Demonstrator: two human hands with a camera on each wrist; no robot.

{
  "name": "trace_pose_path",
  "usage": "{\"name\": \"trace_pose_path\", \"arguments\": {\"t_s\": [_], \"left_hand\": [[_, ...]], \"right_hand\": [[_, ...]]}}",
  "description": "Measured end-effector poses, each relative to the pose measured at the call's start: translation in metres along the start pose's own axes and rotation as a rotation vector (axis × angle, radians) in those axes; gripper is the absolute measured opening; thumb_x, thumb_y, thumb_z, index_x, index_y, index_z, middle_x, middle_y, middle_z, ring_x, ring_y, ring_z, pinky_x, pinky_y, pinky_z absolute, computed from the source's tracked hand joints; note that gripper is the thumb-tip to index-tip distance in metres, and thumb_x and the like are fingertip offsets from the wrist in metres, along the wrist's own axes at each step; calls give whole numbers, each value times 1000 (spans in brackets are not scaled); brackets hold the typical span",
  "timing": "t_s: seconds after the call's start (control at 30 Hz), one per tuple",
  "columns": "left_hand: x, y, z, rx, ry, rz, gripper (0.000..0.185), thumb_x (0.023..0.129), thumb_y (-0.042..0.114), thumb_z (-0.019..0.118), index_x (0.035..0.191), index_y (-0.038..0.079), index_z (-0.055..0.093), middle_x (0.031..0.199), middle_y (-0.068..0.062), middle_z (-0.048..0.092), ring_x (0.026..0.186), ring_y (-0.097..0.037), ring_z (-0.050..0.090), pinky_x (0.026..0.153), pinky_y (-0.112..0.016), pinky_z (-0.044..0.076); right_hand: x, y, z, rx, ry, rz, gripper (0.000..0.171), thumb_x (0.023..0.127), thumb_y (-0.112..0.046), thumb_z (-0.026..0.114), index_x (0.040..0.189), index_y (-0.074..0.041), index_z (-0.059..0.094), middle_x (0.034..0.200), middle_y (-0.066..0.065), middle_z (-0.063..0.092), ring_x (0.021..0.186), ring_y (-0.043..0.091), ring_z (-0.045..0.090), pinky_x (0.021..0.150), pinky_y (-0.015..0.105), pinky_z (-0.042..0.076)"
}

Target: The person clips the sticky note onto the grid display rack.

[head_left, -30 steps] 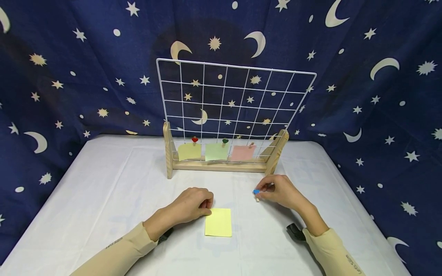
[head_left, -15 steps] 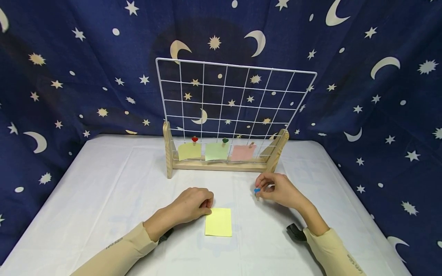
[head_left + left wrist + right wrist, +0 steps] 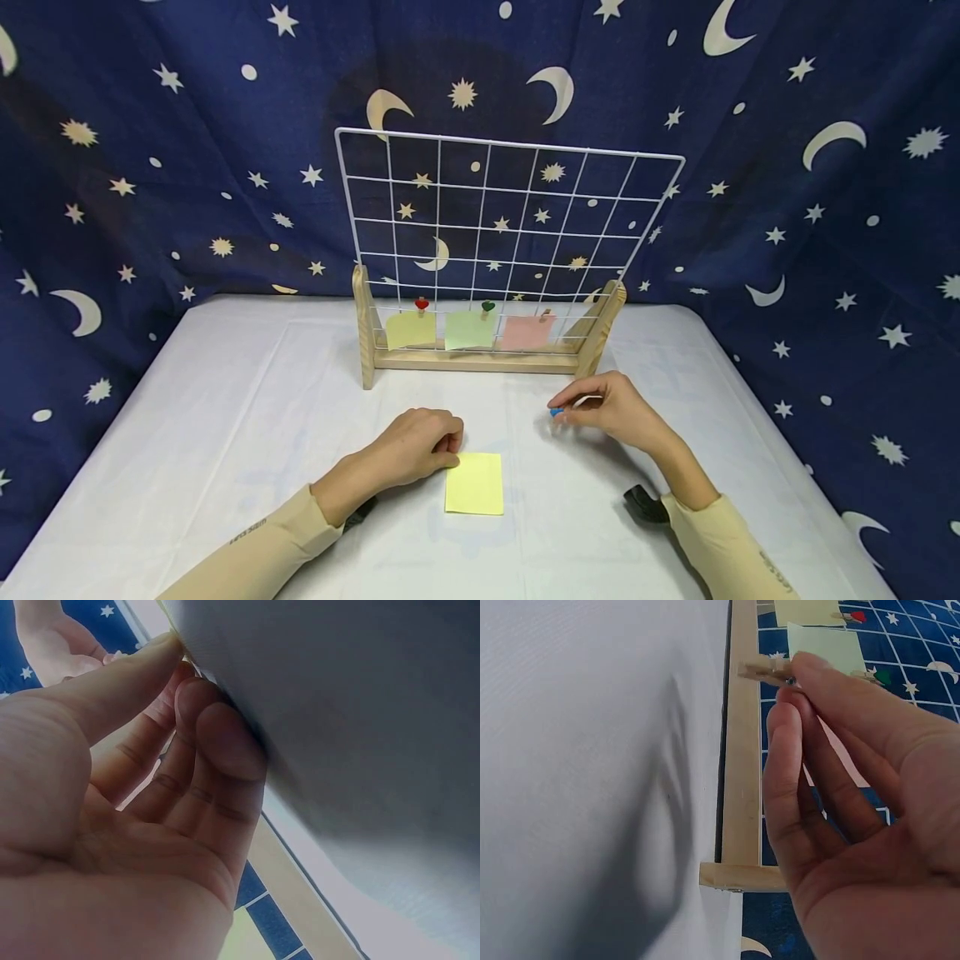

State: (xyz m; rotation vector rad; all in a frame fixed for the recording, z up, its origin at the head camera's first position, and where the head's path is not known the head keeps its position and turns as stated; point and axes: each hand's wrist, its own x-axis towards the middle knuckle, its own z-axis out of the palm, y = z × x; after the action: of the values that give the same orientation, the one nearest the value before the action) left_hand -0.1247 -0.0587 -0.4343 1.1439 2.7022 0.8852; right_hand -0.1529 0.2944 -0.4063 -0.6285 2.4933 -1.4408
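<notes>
In the head view my left hand (image 3: 412,446) is at the upper left corner of a yellow sticky note (image 3: 474,484) on the table. Its thumb and forefinger pinch that corner; the other fingers are curled, as the left wrist view shows. Off to the right, my right hand (image 3: 611,408) pinches a small wooden clothespin (image 3: 765,671) between thumb and fingertips, slightly above the cloth. A blue heart (image 3: 556,412) decorates this clothespin. Behind both hands stands a white wire grid (image 3: 510,187) on a wooden stand (image 3: 480,361).
Along the grid's lower part hang a yellow note (image 3: 411,330), a green note (image 3: 469,330) and a pink note (image 3: 527,332), each under a clothespin. White cloth covers the table (image 3: 247,417). A dark blue curtain (image 3: 225,167) with moons and stars surrounds it.
My right hand has turned and risen slightly with the clothespin, whose wooden end now shows less in the head view. The left hand and the yellow sticky note have stayed put.
</notes>
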Motion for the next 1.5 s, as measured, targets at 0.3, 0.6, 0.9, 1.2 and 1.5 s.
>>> {"name": "trace_pose_path", "arguments": {"t_s": [0.3, 0.6, 0.9, 1.2, 1.5], "left_hand": [[0, -1, 0, 3, 4, 7, 31, 85, 14, 88, 77, 21, 59, 68, 11, 51, 62, -2, 45, 63, -23, 41], [0, -1, 1, -6, 3, 3, 31, 85, 14, 88, 77, 20, 59, 68, 11, 51, 61, -1, 45, 63, -23, 41], [0, -2, 0, -20, 5, 4, 30, 85, 13, 88, 76, 20, 60, 65, 11, 51, 60, -1, 44, 62, -23, 40], [2, -5, -1, -31, 33, 7, 28, 85, 11, 88, 76, 20, 62, 67, 12, 53, 61, -2, 47, 61, -22, 42], [3, -4, -4, -39, 83, -11, 26, 86, 11, 87, 77, 19, 64, 69, 11, 57, 62, -3, 48, 61, -22, 43]], "right_hand": [[0, -2, 1, -31, 35, 36, 18, 86, -1, 84, 102, -7, 81, 94, 11, 77, 81, 16, 72, 72, 26, 60], [0, -4, 2, -19, 65, 46, 18, 85, -4, 87, 101, -4, 79, 96, 12, 79, 83, 18, 76, 72, 28, 62], [0, 0, 2, -35, 96, 12, 15, 84, -5, 88, 97, -8, 81, 92, 10, 80, 76, 23, 75, 66, 27, 60], [1, -3, 5, -32, 145, 22, 16, 83, -3, 88, 96, -10, 82, 93, 6, 81, 79, 22, 77, 68, 30, 62], [2, -7, 7, -113, 168, -2, 16, 82, -7, 90, 94, -13, 83, 92, 4, 81, 77, 18, 76, 68, 27, 61]]}}
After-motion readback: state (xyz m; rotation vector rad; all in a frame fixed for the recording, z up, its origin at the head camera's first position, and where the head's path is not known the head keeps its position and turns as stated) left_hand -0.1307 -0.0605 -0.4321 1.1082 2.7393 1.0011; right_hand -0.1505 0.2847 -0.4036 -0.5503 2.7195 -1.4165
